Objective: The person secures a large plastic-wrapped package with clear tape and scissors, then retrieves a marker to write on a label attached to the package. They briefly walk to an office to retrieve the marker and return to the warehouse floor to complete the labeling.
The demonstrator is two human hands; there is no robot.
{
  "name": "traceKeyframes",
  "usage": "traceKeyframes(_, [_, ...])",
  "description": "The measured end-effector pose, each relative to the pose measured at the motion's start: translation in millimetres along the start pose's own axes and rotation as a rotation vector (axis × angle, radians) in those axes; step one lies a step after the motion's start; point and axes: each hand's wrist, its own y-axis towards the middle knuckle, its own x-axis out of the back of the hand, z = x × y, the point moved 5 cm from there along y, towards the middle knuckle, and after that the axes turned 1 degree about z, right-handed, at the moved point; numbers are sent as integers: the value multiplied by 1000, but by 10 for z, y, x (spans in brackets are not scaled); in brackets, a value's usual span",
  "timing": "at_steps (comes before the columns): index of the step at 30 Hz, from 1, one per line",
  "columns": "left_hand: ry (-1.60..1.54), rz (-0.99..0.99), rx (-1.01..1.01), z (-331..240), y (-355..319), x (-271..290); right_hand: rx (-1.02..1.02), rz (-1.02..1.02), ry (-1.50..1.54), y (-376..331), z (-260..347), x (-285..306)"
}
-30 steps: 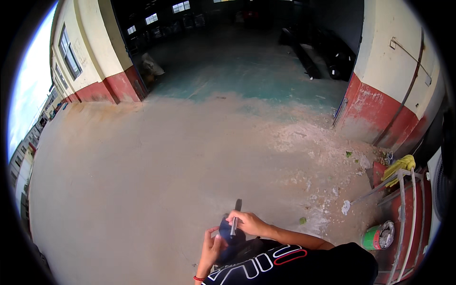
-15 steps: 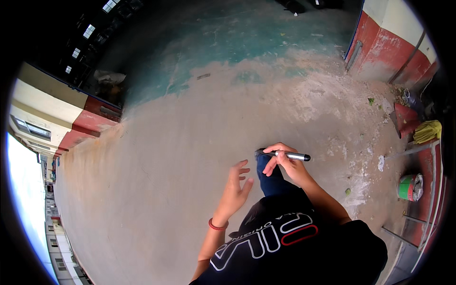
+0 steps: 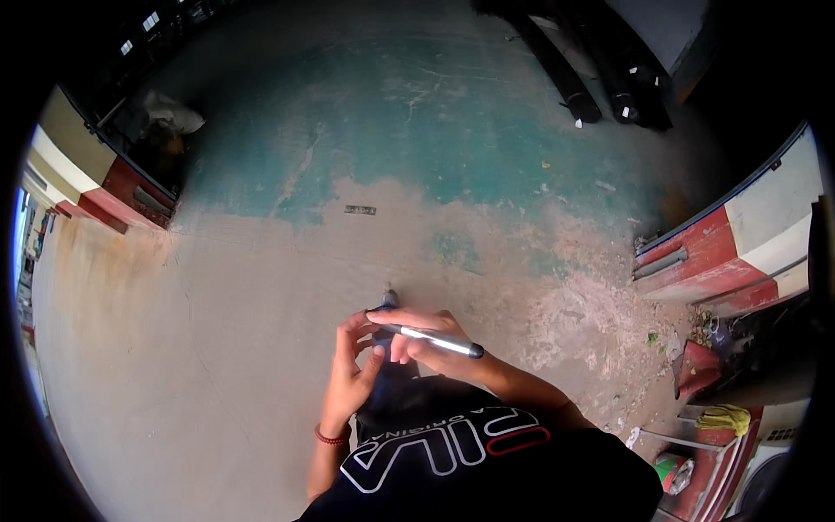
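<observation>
A silver marker pen with black ends (image 3: 435, 338) is gripped in my right hand (image 3: 444, 335), its thick black end pointing right and its dark front end pointing left. My left hand (image 3: 350, 370), with a red bead bracelet (image 3: 330, 438) on the wrist, is curved beside the pen's front end. Its thumb stands apart from its fingers. The fingertips of both hands come close together there; whether the left ones touch the pen I cannot tell. Below the hands a shoe (image 3: 390, 298) shows on the floor.
Concrete floor (image 3: 243, 322) gives way to worn green floor (image 3: 348, 130) inside a wide doorway. Long black rolls (image 3: 557, 74) lie at the far right. Red-and-white walls (image 3: 709, 244) flank the doorway. At the lower right are a metal frame (image 3: 722, 461), yellow cloth (image 3: 724, 419) and a paint can (image 3: 672, 474).
My hands have come together at the pen's front end, the left hand meeting the right. The view has turned and advanced toward the doorway, showing more of the black rolls.
</observation>
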Motion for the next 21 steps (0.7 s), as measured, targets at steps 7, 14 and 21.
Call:
traceKeyframes(7, [143,119,0,84,3022,486,-89,-242,-33,1986,-454,1909])
traceKeyframes(14, [167,415,-215,-213,6037,-60,41,-851,-352,2860,-640,4265])
traceKeyframes(21, [79,505,-507,-589,8824,-942,114,-1032,-483,4400,-606,6593])
